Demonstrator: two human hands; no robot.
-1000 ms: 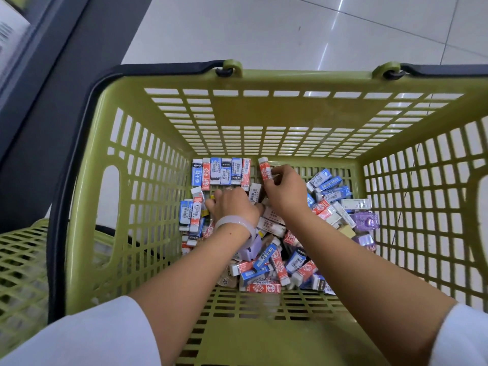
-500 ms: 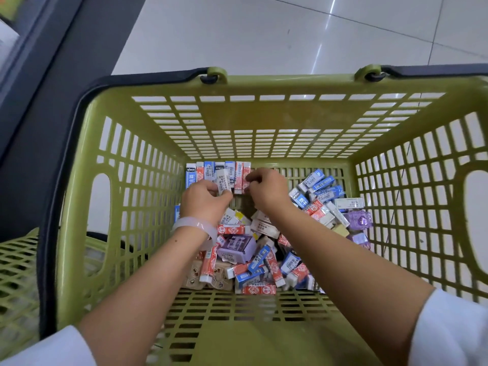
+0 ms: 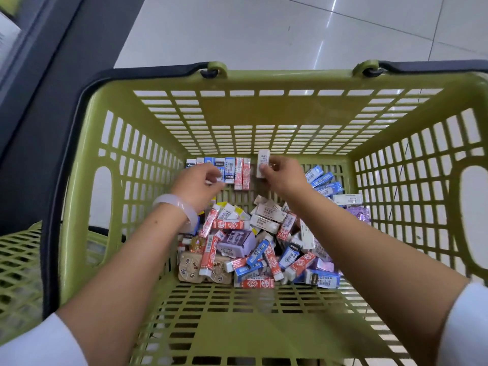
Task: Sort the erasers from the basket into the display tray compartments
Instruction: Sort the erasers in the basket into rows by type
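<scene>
A green plastic basket point(image 3: 79, 196) holds a loose pile of erasers point(image 3: 258, 247) in red, blue, white and purple wrappers. Along its far wall stands a neat row of erasers point(image 3: 229, 170), blue ones left, red ones right. My right hand point(image 3: 280, 175) pinches a white eraser point(image 3: 263, 165) upright, just right of that row. My left hand point(image 3: 198, 186), with a pale bangle on the wrist, hovers in front of the row with fingers loosely curled and nothing visibly in them. No display tray is in view.
A group of blue erasers point(image 3: 323, 180) lies at the far right of the basket floor, with a white box point(image 3: 346, 199) and purple packets point(image 3: 359, 215) beside it. Another green basket point(image 3: 18, 260) sits at the left. Tiled floor lies beyond the black handle point(image 3: 148, 71).
My right hand has taken a white eraser and raised it upright at the row's right end. My left hand let go of its white eraser and drew back slightly.
</scene>
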